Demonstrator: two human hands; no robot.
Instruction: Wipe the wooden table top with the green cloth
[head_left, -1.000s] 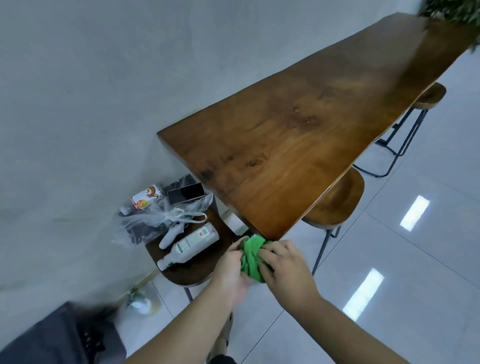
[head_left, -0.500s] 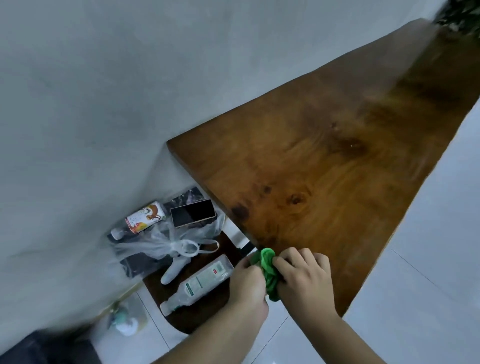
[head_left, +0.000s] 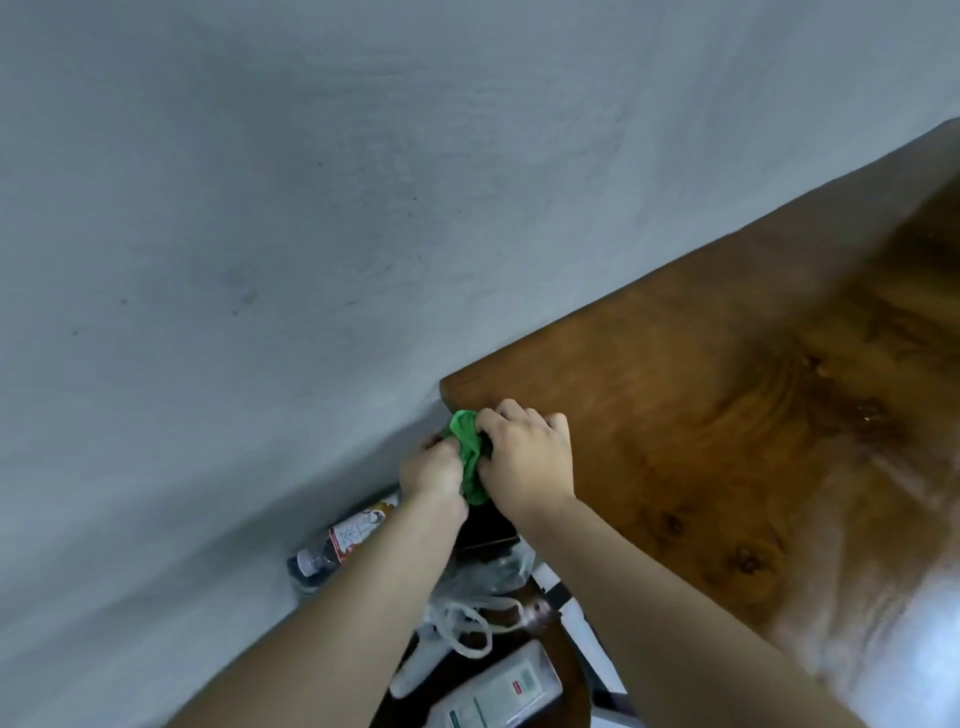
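Note:
The green cloth (head_left: 469, 457) is bunched up between both of my hands at the left end of the wooden table top (head_left: 727, 415), close to its far corner by the wall. My left hand (head_left: 432, 470) grips the cloth from the left, just off the table's edge. My right hand (head_left: 527, 460) grips it from the right, with the knuckles over the table's edge. Most of the cloth is hidden by my fingers. The table top is dark glossy brown and runs off to the upper right.
A grey wall (head_left: 311, 234) runs along the table's far side. Below the table end stands a low stool (head_left: 540, 613) holding a drink bottle (head_left: 343, 543), a plastic bag (head_left: 478, 608) and a white bottle (head_left: 498, 696).
Both hands have carried the cloth from the table's near corner to its far corner by the wall. The view has moved closer and further over the table end.

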